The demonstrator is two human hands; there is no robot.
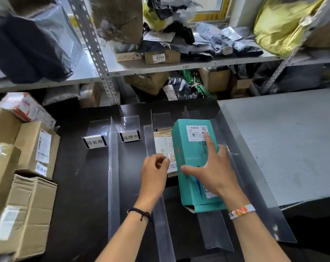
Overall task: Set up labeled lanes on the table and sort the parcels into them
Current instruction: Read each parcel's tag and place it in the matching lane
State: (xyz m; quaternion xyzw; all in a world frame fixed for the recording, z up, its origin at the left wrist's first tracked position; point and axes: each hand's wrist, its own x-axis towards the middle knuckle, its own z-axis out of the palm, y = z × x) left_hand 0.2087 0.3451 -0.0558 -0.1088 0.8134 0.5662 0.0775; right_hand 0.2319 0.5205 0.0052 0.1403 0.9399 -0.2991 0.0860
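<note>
Resting flat on top of the teal box (193, 157), the right hand (211, 169) has its fingers straight and spread apart, the index finger reaching toward the white shipping label and the thumb stretched out along the box's left edge. The box lies lengthwise in the rightmost lane of the black table (81, 186), between 2 clear dividers (160, 214), and partly covers a brown parcel (162, 143) just to its left. Whether the box sits fully on the table I cannot tell. The left hand (154, 173) hangs just beside the box with its fingers curled together near a third label (172, 165), which is half hidden; I cannot tell if it pinches anything. Farther left, another clear divider (113, 167) separates 2 lanes, each headed by a standing white label: 待处理 (95, 142) and 处理中 (130, 137). A stack of cardboard boxes (28, 148) crowds the table's left edge, a grey surface (292, 138) adjoins on the right, and metal shelves (160, 67) behind are piled with bags and cartons.
</note>
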